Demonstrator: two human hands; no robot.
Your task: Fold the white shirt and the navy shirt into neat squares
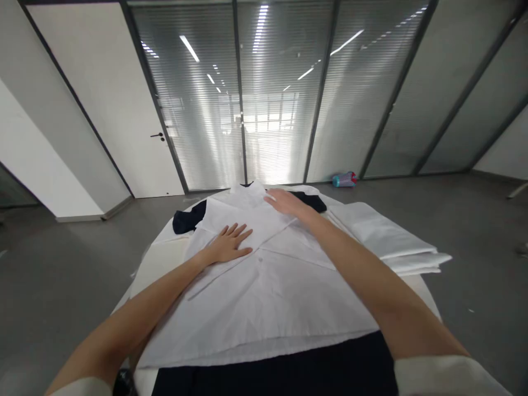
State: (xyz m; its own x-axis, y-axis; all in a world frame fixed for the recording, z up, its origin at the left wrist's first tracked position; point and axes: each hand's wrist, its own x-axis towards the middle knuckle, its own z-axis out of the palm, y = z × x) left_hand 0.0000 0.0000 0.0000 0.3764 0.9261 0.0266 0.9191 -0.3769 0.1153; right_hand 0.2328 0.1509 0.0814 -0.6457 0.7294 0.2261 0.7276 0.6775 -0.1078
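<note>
A white shirt (264, 291) lies spread flat on the table, its collar (251, 193) at the far end and its sleeves folded across the front. My left hand (231, 242) rests flat on the shirt's left chest, fingers apart. Flat on the cloth just right of the collar lies my right hand (284, 202). Neither hand grips anything.
A stack of folded white cloths (391, 236) lies at the table's right side. Dark garments (187, 219) show beyond the shirt and another dark cloth (289, 374) lies at the near edge. A coloured bottle (344, 179) lies on the floor by the glass wall. A white door (124, 110) stands at left.
</note>
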